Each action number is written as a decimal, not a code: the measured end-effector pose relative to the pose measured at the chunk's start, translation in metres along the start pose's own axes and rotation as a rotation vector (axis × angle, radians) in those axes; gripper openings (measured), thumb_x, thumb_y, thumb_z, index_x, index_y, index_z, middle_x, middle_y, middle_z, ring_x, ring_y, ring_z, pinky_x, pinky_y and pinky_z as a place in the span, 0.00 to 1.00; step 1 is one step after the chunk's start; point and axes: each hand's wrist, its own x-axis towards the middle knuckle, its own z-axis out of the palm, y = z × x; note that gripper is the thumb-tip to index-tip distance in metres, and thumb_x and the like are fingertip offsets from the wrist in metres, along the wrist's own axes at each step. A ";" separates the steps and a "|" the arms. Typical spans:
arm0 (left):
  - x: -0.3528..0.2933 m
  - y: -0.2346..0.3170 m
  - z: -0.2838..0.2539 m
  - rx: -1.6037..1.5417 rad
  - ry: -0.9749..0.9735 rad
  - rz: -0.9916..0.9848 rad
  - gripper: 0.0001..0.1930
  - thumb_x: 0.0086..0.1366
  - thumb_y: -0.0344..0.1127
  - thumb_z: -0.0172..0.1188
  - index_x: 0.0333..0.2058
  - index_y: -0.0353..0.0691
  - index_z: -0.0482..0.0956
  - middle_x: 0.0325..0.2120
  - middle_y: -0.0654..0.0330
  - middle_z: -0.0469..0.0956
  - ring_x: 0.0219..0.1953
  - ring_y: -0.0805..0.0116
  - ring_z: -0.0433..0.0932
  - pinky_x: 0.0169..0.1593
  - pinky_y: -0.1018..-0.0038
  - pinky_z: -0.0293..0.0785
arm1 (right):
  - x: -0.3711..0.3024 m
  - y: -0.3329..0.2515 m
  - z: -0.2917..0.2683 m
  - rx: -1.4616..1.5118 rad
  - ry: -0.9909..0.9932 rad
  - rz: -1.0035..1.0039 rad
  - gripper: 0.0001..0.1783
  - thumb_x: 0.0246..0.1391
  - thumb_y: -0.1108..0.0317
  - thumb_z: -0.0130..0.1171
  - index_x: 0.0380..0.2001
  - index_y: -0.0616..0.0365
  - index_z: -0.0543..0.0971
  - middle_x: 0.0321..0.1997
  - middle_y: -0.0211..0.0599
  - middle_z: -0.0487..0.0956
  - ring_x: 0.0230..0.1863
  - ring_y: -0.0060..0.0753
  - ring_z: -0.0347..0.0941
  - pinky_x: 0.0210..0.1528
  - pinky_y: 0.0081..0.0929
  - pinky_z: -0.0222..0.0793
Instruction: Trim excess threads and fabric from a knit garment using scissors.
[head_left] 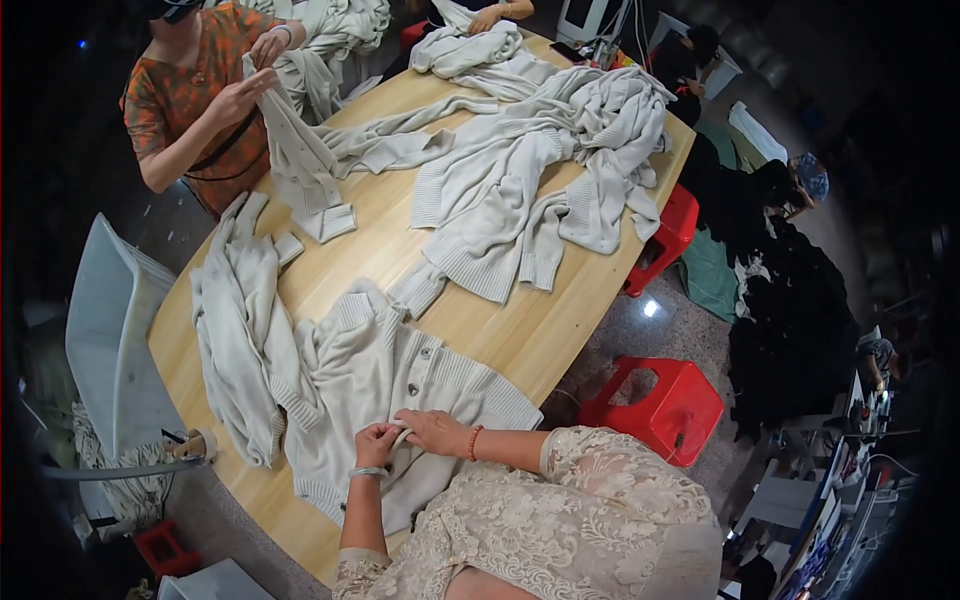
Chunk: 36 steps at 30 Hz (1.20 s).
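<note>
A light grey knitted cardigan [345, 370] with dark buttons and ribbed edges lies spread on the wooden table in front of me. My left hand [376, 444], with a silver bangle at the wrist, pinches a bit of the cardigan's knit edge. Close beside it, my right hand [437, 433], wearing a beaded bracelet, is closed on the same edge. The fingers of both hands nearly meet there, and what lies between them is partly hidden. Left of this cardigan, touching it, is another bunched grey knit garment [235, 320].
More grey knitwear [510, 180] is heaped across the far side of the wooden table [540, 335]. A person in an orange patterned top [200, 90] handles a garment at the far left. Red stools [665, 405] stand to the right; a white bin [115, 310] is at the left.
</note>
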 end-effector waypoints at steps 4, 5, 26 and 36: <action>0.000 0.003 0.001 -0.288 -0.047 -0.223 0.06 0.57 0.32 0.65 0.30 0.36 0.81 0.19 0.70 0.75 0.16 0.84 0.65 0.20 0.85 0.58 | 0.006 0.007 0.003 -0.103 0.017 -0.148 0.19 0.51 0.67 0.57 0.46 0.57 0.70 0.43 0.44 0.76 0.45 0.49 0.73 0.46 0.40 0.69; 0.000 0.005 0.004 -0.250 -0.037 -0.204 0.06 0.57 0.32 0.65 0.30 0.36 0.81 0.19 0.70 0.75 0.16 0.84 0.65 0.20 0.85 0.58 | 0.006 0.007 0.002 -0.123 0.009 -0.141 0.18 0.51 0.67 0.56 0.46 0.57 0.70 0.43 0.44 0.75 0.45 0.48 0.73 0.46 0.40 0.69; -0.025 -0.002 -0.001 0.048 -0.187 0.119 0.10 0.60 0.25 0.55 0.39 0.31 0.81 0.31 0.65 0.81 0.34 0.80 0.74 0.40 0.82 0.70 | 0.013 0.017 -0.008 -0.042 -0.233 -0.109 0.10 0.43 0.75 0.52 0.31 0.63 0.80 0.32 0.55 0.77 0.40 0.56 0.74 0.44 0.43 0.68; -0.037 -0.015 -0.013 0.220 -0.075 0.186 0.08 0.55 0.32 0.61 0.31 0.32 0.79 0.24 0.64 0.78 0.29 0.79 0.73 0.35 0.78 0.71 | -0.005 0.009 -0.016 -0.167 -0.223 -0.192 0.11 0.50 0.61 0.55 0.30 0.56 0.77 0.31 0.44 0.77 0.37 0.50 0.75 0.39 0.43 0.70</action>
